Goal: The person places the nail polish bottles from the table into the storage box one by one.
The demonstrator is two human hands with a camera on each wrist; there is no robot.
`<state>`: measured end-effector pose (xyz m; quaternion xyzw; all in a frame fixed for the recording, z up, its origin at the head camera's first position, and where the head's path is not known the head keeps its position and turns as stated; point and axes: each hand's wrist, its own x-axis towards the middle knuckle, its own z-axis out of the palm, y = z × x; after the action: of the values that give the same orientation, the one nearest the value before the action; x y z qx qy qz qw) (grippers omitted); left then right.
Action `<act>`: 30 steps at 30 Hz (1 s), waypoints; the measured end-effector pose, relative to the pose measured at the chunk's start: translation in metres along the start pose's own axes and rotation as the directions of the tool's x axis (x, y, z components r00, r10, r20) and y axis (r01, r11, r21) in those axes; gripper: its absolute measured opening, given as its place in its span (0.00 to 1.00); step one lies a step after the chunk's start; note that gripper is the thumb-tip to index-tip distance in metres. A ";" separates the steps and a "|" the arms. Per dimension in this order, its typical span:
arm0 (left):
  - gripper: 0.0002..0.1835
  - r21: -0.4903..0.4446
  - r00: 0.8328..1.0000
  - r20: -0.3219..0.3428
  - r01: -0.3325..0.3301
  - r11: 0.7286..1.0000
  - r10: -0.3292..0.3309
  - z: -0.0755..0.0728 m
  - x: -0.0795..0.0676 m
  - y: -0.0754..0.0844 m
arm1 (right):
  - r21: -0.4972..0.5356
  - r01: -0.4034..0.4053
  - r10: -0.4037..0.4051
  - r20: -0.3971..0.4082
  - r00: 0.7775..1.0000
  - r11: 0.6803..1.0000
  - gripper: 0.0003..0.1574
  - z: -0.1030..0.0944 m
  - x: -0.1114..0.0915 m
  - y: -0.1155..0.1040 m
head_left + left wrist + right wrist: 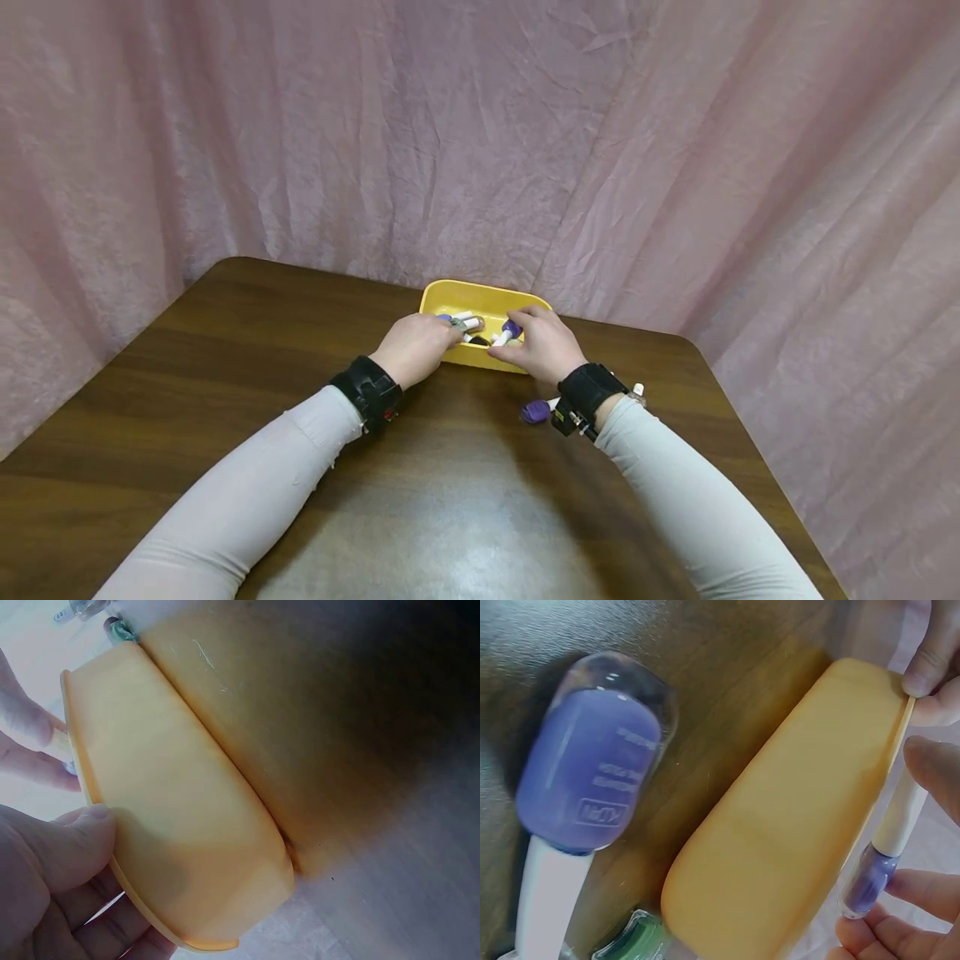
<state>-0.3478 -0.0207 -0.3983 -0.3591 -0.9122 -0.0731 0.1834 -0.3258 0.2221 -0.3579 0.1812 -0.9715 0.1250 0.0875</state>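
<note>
A yellow plastic bin (pixel 483 357) stands at the table's far edge with several nail polish bottles inside. My left hand (pixel 417 344) grips its near rim at the left, the thumb (pixel 90 832) pressed against the outer wall. Over the bin's right side, my right hand (pixel 551 344) pinches a purple nail polish bottle (pixel 871 879) with a white cap, between thumb and fingers. In the right wrist view the bottle is tilted, its cap up by the thumb.
Another purple nail polish bottle (pixel 592 769) lies on the wooden table (pixel 442 500), partly under my right wrist in the head view. Close to the bin lies a green bottle (pixel 636 939). A pink curtain (pixel 480 150) hangs behind the table.
</note>
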 end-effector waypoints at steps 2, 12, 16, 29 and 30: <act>0.04 0.002 1.000 0.006 -0.004 1.000 0.004 0.002 0.001 0.001 | -0.004 -0.016 0.016 0.006 1.000 1.000 0.49 0.002 0.002 0.001; 0.04 0.015 1.000 -0.007 -0.005 1.000 0.005 0.008 0.002 -0.002 | -0.014 -0.042 0.042 0.020 0.999 0.999 0.43 0.011 0.020 0.002; 0.04 0.017 1.000 -0.015 -0.009 1.000 0.010 0.008 0.001 -0.003 | -0.025 -0.044 0.045 0.023 0.999 0.999 0.40 0.013 0.028 0.001; 0.04 0.015 0.998 -0.061 -0.023 1.000 0.023 0.011 0.001 -0.004 | -0.062 -0.011 0.013 0.036 0.999 0.998 0.28 0.023 0.046 0.005; 0.04 0.016 0.998 -0.057 -0.022 1.000 0.023 0.011 0.001 -0.004 | -0.062 -0.013 0.015 0.040 0.999 0.998 0.28 0.024 0.047 0.006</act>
<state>-0.3541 -0.0198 -0.4082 -0.3659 -0.9029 -0.0745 0.2130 -0.3744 0.2054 -0.3717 0.1741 -0.9777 0.0920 0.0725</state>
